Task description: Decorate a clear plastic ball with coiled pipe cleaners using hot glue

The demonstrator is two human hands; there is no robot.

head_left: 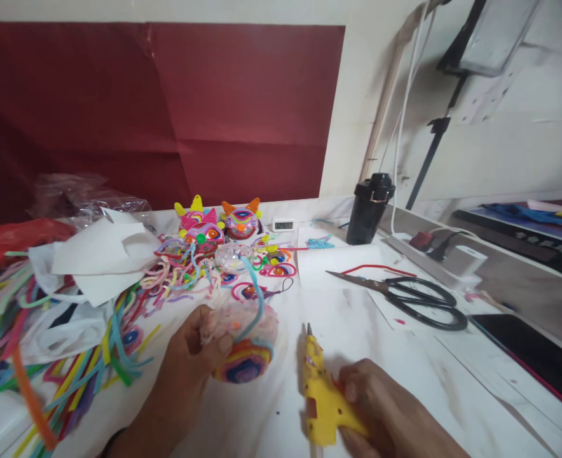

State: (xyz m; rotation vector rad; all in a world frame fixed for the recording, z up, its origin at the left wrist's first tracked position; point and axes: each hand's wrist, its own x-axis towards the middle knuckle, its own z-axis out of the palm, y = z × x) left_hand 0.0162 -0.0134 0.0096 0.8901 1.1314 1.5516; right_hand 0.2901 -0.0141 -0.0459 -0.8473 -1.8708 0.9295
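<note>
Between the thumb and fingers of my left hand point(185, 362) is a round ball ornament point(247, 327), pale pink on top with rainbow-coloured bands of pipe cleaner low on its front. A light blue pipe cleaner point(256, 292) curves up from it. My right hand point(381, 407) is wrapped round the handle of a yellow hot glue gun point(322, 397), whose dark nozzle points away from me. The nozzle is apart from the ball, to its right. Behind the ball lie a clear ball point(234, 257) and several coiled pipe cleaner pieces point(278, 270).
Black-handled scissors point(424, 302) lie open on white paper at the right, near a phone point(533, 356) and a power strip point(452, 267). A black bottle point(370, 207) stands behind. Loose pipe cleaners point(81, 369) cover the left side. Finished ornaments point(241, 221) and a small digital clock point(283, 225) are at the back.
</note>
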